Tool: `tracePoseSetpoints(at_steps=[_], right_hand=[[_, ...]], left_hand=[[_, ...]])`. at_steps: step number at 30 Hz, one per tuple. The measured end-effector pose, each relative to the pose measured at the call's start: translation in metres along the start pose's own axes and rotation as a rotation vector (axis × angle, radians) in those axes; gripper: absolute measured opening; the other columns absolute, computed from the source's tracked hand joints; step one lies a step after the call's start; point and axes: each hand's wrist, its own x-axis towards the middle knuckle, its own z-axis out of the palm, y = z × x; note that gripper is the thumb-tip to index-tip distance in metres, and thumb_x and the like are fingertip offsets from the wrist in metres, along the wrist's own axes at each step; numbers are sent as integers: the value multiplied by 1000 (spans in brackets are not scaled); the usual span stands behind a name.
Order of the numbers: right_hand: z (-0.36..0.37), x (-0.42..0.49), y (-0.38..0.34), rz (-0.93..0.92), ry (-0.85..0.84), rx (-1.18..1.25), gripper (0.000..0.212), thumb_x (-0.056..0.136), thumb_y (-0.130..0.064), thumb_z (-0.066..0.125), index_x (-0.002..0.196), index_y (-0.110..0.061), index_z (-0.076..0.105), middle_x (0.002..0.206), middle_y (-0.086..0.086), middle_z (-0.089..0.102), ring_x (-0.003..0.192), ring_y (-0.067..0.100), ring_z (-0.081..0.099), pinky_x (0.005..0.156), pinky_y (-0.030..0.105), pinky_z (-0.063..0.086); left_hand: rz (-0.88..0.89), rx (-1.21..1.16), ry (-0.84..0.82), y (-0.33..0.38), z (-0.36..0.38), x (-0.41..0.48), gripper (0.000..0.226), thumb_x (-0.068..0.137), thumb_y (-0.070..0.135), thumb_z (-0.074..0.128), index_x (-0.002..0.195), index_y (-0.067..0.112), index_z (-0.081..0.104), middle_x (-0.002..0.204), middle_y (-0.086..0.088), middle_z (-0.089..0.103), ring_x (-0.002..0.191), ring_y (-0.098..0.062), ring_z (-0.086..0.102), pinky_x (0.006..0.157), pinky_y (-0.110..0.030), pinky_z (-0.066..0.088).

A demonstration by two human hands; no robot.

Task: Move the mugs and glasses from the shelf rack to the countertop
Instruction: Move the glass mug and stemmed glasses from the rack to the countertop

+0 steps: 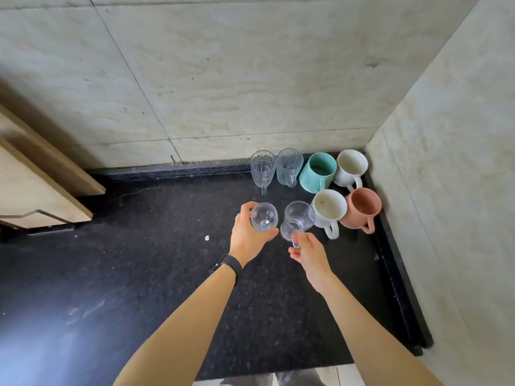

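My left hand (246, 236) is wrapped around a round clear glass (264, 218) low over the black countertop (156, 274). Beside it my right hand (308, 254) pinches the handle of a clear glass mug (296, 220); whether either glass rests on the counter I cannot tell. In the back right corner stand a cut stemmed glass (262, 169), a striped glass mug (289, 167), a teal mug (319, 171), a white mug (350, 168), a second white mug (328, 210) and a pink mug (362, 208). The shelf rack is out of view.
Tiled walls (223, 79) close the counter at the back and on the right. A wooden cabinet (36, 174) hangs over the counter's left side. A small white speck (207, 237) lies on the counter left of my left hand.
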Motion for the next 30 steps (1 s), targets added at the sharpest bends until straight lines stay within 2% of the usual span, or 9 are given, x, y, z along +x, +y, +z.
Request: tracePoseSetpoints(at_steps=[4, 8, 18, 23, 26, 28, 30], right_hand=[[-4, 28, -16, -12, -34, 12, 26, 104, -34, 45, 117, -18, 60, 112, -5, 64, 98, 16, 69, 94, 31, 56], [-4, 48, -25, -44, -57, 32, 23, 104, -33, 44, 110, -19, 61, 110, -8, 65, 99, 18, 69, 98, 40, 55], [-1, 60, -44, -78, -72, -35, 28, 106, -32, 39, 114, -14, 59, 115, -3, 65, 97, 16, 69, 94, 37, 57], [-5, 58, -48, -72, -74, -75, 27, 105, -29, 41, 114, -12, 59, 116, -1, 65, 93, 14, 69, 86, 32, 58], [-9, 50, -54, -52, -76, -92, 27, 104, -34, 43, 117, -15, 57, 113, -2, 64, 93, 11, 68, 76, 26, 55], [-12, 43, -58, -57, -68, -130, 22, 103, -37, 45, 114, -21, 55, 110, -2, 62, 94, 12, 67, 86, 36, 57], [-18, 34, -61, -73, -42, -215, 19, 103, -35, 47, 112, -21, 56, 110, 0, 63, 97, 15, 68, 95, 42, 55]], left_hand=[[8, 6, 36, 13, 6, 24, 70, 67, 25, 86, 118, 40, 41, 116, 7, 53, 104, -18, 59, 88, -37, 53], [-3, 8, 57, 21, 13, 43, 72, 66, 28, 86, 123, 38, 43, 123, 4, 58, 103, -18, 61, 91, -42, 55], [-14, 37, 63, 29, 16, 66, 80, 64, 28, 88, 129, 33, 42, 124, 3, 57, 103, -17, 61, 92, -41, 55], [-26, 38, 41, 30, 15, 71, 80, 65, 25, 87, 131, 32, 41, 123, 2, 55, 106, -20, 60, 92, -41, 54], [-49, 33, 3, 27, 13, 68, 89, 63, 29, 87, 133, 39, 34, 129, -1, 55, 108, -21, 60, 93, -45, 55], [-77, 28, -23, 23, 8, 64, 100, 62, 30, 88, 139, 42, 25, 133, -3, 53, 108, -22, 62, 93, -45, 55], [-103, 40, -35, 20, 2, 56, 106, 67, 26, 87, 146, 39, 18, 138, -6, 48, 111, -25, 62, 89, -38, 56]])
